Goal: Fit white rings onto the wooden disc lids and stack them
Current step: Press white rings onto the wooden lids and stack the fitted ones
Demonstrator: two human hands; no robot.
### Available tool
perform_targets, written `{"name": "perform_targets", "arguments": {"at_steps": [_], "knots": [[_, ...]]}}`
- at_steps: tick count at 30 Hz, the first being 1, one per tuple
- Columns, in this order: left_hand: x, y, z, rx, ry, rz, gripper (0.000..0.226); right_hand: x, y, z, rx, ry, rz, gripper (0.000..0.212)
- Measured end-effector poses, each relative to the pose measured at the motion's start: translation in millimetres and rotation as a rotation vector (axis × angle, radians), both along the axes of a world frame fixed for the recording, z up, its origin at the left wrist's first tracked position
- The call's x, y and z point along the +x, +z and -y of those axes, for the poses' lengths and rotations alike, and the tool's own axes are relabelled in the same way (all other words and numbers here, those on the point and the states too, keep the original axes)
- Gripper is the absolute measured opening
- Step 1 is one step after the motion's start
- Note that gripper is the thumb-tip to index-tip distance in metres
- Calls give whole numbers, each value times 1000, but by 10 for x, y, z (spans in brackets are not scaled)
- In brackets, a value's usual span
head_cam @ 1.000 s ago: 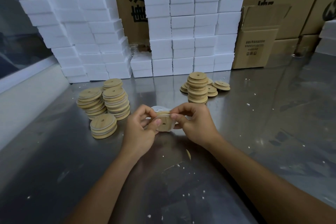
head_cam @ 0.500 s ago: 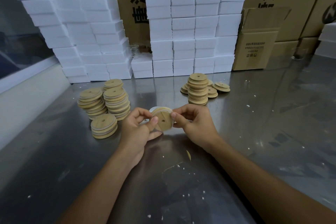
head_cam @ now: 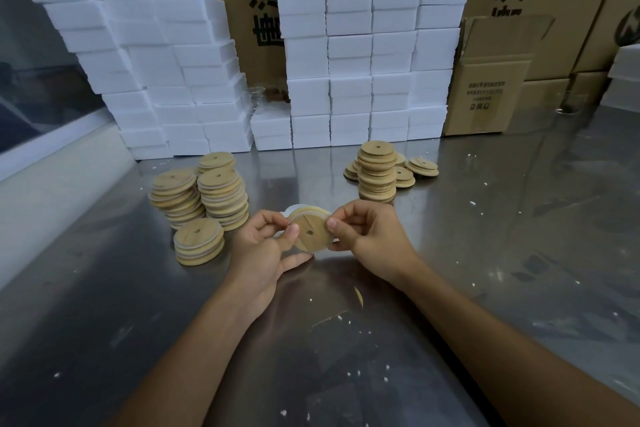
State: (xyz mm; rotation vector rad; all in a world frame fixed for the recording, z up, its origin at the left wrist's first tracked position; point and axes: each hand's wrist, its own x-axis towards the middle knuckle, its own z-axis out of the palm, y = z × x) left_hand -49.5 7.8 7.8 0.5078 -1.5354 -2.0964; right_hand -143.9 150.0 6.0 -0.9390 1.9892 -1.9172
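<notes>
A wooden disc lid (head_cam: pixel 309 231) with a small centre hole is held upright above the metal table (head_cam: pixel 485 253), its flat face towards me. A white ring (head_cam: pixel 306 210) runs along its upper rim. My left hand (head_cam: pixel 265 246) pinches the lid's left edge with thumb and fingers. My right hand (head_cam: pixel 367 236) pinches the right edge the same way. Three stacks of ringed lids (head_cam: pixel 221 198) stand to the left. A taller stack of bare wooden lids (head_cam: pixel 376 172) stands behind the hands, with loose lids (head_cam: pixel 421 166) beside it.
White foam blocks (head_cam: pixel 346 45) are piled in walls along the back of the table. Cardboard boxes (head_cam: pixel 488 76) stand behind and to the right. White crumbs and a wood sliver (head_cam: pixel 358 296) lie on the table near my forearms.
The lid has been tipped up from a low, flatter hold so its face turns towards me. Both hands kept their pinch and rose slightly.
</notes>
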Motion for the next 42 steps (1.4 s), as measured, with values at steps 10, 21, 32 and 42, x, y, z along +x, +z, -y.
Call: {"name": "perform_targets", "arguments": {"at_steps": [10, 21, 32, 42], "knots": [[2, 22, 7, 104, -22, -21, 20, 16, 10, 18, -28, 14, 51, 11], [10, 69, -23, 243, -77, -41, 20, 61, 18, 38, -142, 20, 112, 10], [6, 19, -68, -343, 115, 50, 17, 56, -57, 47, 35, -15, -282, 22], [-41, 4, -28, -219, 185, 118, 13, 76, -79, 93, 11, 38, -235, 28]]}}
